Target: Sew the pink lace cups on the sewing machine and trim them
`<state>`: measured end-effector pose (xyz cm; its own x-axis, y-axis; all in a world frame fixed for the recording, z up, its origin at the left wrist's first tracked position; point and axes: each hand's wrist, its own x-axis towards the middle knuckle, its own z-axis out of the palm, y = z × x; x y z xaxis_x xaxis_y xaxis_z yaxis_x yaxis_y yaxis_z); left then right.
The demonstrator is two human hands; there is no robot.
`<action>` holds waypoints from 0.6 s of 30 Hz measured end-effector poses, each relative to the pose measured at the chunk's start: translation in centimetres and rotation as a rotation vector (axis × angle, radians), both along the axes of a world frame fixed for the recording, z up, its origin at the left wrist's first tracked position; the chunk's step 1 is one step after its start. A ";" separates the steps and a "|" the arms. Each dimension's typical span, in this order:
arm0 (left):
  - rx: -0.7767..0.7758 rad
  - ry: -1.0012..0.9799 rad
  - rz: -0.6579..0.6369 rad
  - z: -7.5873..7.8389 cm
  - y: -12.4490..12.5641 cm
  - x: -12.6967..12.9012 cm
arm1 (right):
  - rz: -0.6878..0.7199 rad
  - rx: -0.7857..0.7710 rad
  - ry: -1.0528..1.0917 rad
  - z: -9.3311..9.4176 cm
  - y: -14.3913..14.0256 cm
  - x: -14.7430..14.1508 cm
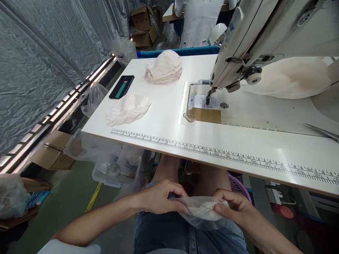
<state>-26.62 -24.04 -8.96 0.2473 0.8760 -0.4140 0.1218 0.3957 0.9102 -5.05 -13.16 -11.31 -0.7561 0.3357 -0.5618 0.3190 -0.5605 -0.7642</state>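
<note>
Above my lap, a small piece of white lace-edged sheer fabric [205, 210] is stretched between both hands. My left hand [165, 197] pinches its left end between thumb and fingers. At the other end my right hand [231, 204] is closed on the lace part, thumb on top. On the table's left side lies a stack of white lace-edged fabric pieces [129, 108]. Behind it sits a stack of pale cup-shaped fabric pieces [164, 67] with frayed edges. The sewing machine [233, 46] stands to the right, its presser foot [208, 98] over the needle plate.
A black phone [122, 86] lies near the left edge of the white table [159, 121], which has a printed ruler along its front. Scissors [323, 132] rest at the right. Pale fabric [293, 77] lies behind the machine head. Below are a plastic bin [113, 176] and a purple basket [239, 187].
</note>
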 end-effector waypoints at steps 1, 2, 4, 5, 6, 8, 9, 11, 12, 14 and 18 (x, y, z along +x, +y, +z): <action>-0.044 -0.022 0.019 0.0 0.0 0.0 | -0.025 -0.006 0.004 0.0 0.0 0.0; -0.087 -0.039 0.043 0.0 -0.1 0.0 | -0.051 -0.012 0.009 0.1 -0.1 0.1; -0.141 -0.053 0.092 -0.2 -0.2 0.0 | -0.102 -0.021 0.011 0.0 -0.2 0.2; -0.147 -0.054 0.110 -0.3 -0.3 0.0 | -0.120 -0.024 0.009 0.0 -0.3 0.3; -0.146 -0.054 0.113 -0.4 -0.4 0.1 | -0.126 -0.025 0.004 -0.1 -0.4 0.4; -0.134 -0.047 0.104 -0.4 -0.5 0.1 | -0.129 -0.020 -0.009 -0.3 -0.5 0.5; -0.128 -0.045 0.096 -0.4 -0.5 0.1 | -0.127 -0.016 -0.015 -0.4 -0.5 0.6; -0.113 -0.042 0.079 -0.2 -0.5 0.1 | -0.123 -0.006 -0.020 -0.5 -0.5 0.7; -0.106 -0.042 0.075 -0.2 -0.5 0.1 | -0.122 -0.002 -0.022 -0.4 -0.5 0.6; -0.088 -0.046 0.067 0.0 -0.4 0.1 | -0.120 0.013 -0.024 -0.3 -0.5 0.5; -0.064 -0.092 0.060 0.0 -0.3 0.1 | -0.086 0.061 -0.041 0.1 -0.6 0.2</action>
